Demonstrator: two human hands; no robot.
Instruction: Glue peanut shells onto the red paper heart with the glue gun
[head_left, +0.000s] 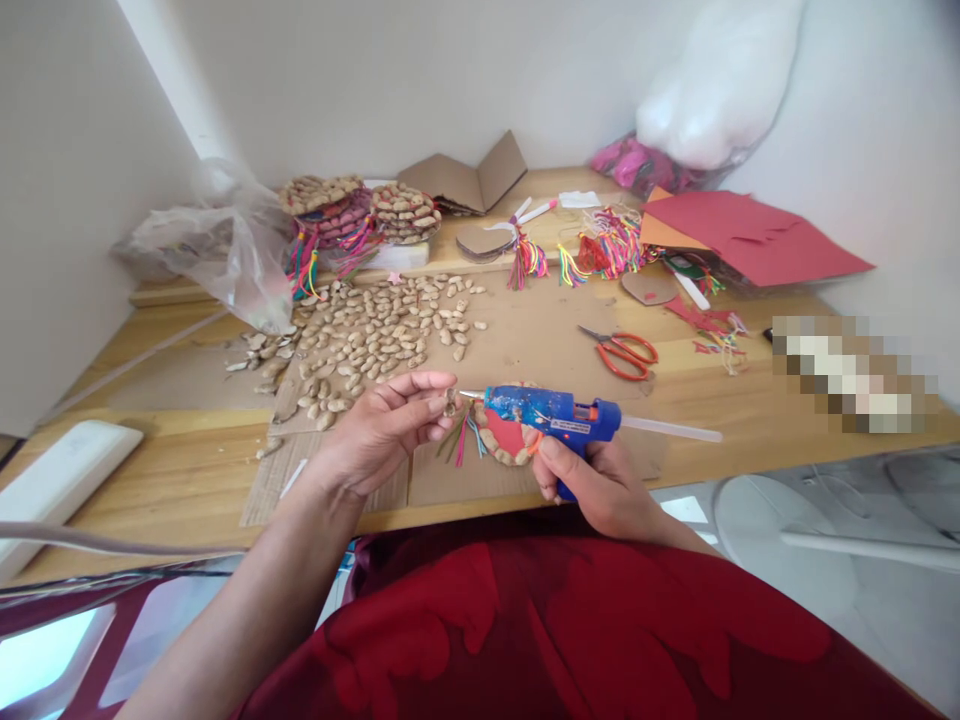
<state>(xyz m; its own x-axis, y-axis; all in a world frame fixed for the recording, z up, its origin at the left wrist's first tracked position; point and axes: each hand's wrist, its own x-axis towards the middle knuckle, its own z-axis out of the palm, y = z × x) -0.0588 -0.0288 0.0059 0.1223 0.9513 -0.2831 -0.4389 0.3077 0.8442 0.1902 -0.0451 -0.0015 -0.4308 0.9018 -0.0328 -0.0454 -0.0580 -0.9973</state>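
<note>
My right hand (592, 480) grips a blue hot glue gun (529, 405) by its handle, and a clear glue stick (671, 429) sticks out of its back end. My left hand (394, 425) pinches a small peanut shell (451, 402) right by the gun's nozzle; whether they touch I cannot tell. Below the gun lies a red round piece (504, 432) rimmed with peanuts, partly hidden by the gun. Coloured threads (466, 440) trail from its left side. Many loose peanuts (382, 330) are spread on the cardboard beyond my left hand.
Orange-handled scissors (626, 355) lie to the right. Finished peanut discs (405, 212), tassels (619, 240) and folded cardboard (465, 180) stand along the back. A plastic bag (240, 250) is at the left, red paper sheets (757, 235) at the right. A white power strip (71, 480) sits front left.
</note>
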